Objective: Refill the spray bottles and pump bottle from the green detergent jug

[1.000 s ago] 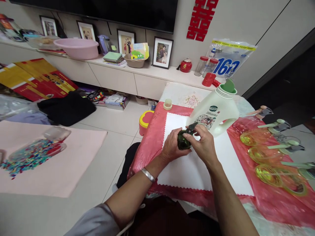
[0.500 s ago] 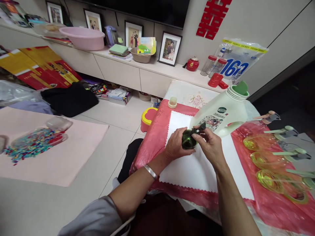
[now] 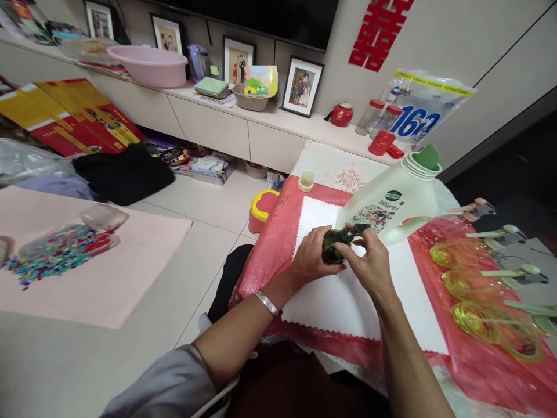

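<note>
My left hand (image 3: 310, 253) is wrapped round a small dark green bottle (image 3: 334, 249), seen from above over the white cloth. My right hand (image 3: 372, 258) grips a black pump head (image 3: 357, 230) at the bottle's mouth, its thumb near the rim. Whether the pump's collar is seated on the neck is hard to make out. Just behind both hands stands a large pale green jug (image 3: 394, 200) with a handle and a printed label; a green piece (image 3: 429, 157) sits in its uncapped mouth. The white cloth (image 3: 337, 310) with a scalloped edge lies beneath.
Several yellowish clear pump bottles (image 3: 472, 319) lie on the red table cover (image 3: 472, 371) at right. A small cap (image 3: 306, 181) stands at the table's back left. A red-and-yellow stool (image 3: 264, 209) is beside the table. Colourful small pieces (image 3: 52, 258) cover part of a pink sheet (image 3: 130, 273).
The black pump head has tipped lower toward the right, and my right hand has shifted slightly left with its thumb closer to the bottle. My left hand keeps its hold.
</note>
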`<state>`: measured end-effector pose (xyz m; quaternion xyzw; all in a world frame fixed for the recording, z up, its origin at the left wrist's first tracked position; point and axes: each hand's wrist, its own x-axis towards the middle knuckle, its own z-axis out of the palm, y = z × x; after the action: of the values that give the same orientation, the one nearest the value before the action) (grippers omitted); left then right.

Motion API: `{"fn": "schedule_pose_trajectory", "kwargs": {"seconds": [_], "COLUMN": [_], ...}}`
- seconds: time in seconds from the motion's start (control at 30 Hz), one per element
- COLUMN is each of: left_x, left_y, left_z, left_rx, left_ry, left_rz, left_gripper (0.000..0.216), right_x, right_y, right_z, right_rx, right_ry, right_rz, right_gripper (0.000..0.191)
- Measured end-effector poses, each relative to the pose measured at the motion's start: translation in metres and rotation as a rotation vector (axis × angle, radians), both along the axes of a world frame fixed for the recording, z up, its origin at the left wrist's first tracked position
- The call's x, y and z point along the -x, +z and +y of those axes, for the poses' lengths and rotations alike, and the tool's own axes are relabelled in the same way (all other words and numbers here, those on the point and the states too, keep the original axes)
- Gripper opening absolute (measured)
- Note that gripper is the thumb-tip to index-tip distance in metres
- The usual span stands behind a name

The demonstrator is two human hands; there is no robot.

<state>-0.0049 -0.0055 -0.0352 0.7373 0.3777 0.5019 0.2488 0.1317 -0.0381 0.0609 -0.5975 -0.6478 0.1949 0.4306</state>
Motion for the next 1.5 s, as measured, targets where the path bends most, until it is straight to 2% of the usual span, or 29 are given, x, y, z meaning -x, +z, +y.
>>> {"fn": "schedule_pose_trajectory", "kwargs": {"seconds": [0.13,0.2,0.27,0.4,0.53,0.63,0.8,0.87,0.97,1.07,1.17,1.3,1.4,1.5], "left_x": [0.002,0.003,0.003,0.002,0.003,0.004,0.003,0.003,0.003,0.004,0.004,0.002,0.002,0.004], "left_y": [0.004,0.005,0.005,0.001,0.0,0.002,0.002,0.002,0.004,0.007,0.006,0.002,0.002,0.006], "left_z": [0.0,0.0,0.0,0.0,0.0,0.0,0.0,0.0,0.0,-0.001,-0.001,0.0,0.0,-0.001], "left_rx": [0.037,0.038,0.037,0.003,0.022,0.034,0.044,0.047,0.053,0.063,0.057,0.037,0.039,0.065], "left_ry": [-0.033,-0.038,-0.035,-0.024,-0.027,-0.048,-0.034,-0.028,-0.031,-0.046,-0.044,-0.014,-0.018,-0.042], "left_rz": [-0.015,-0.017,-0.01,-0.011,-0.023,-0.025,-0.028,-0.025,-0.028,-0.036,-0.038,-0.023,-0.021,-0.017], "left_gripper": [0.098,0.098,0.099,0.099,0.1,0.1,0.1,0.1,0.099,0.097,0.097,0.099,0.099,0.099], "right_x": [-0.002,0.001,0.005,0.009,0.001,-0.005,-0.002,0.0,0.0,-0.001,0.002,0.006,0.003,-0.004], "right_y": [-0.004,-0.011,-0.016,-0.02,-0.014,-0.014,-0.021,-0.022,-0.017,-0.014,-0.015,-0.018,-0.016,-0.013], "right_z": [-0.003,-0.001,0.002,0.007,0.004,0.003,0.009,0.009,0.005,0.003,0.006,0.012,0.011,0.008], "right_rx": [0.094,0.093,0.069,0.05,0.066,0.098,0.021,0.011,0.032,0.082,0.058,0.007,0.026,0.071], "right_ry": [0.125,0.104,0.03,-0.058,0.1,0.168,0.008,-0.01,0.137,0.241,0.11,-0.061,0.032,0.204], "right_rz": [0.35,0.497,0.549,0.535,0.57,0.621,0.509,0.44,0.453,0.575,0.564,0.406,0.362,0.482], "right_gripper": [0.055,0.061,0.068,0.082,0.091,0.087,0.084,0.087,0.093,0.088,0.085,0.087,0.092,0.091]}}
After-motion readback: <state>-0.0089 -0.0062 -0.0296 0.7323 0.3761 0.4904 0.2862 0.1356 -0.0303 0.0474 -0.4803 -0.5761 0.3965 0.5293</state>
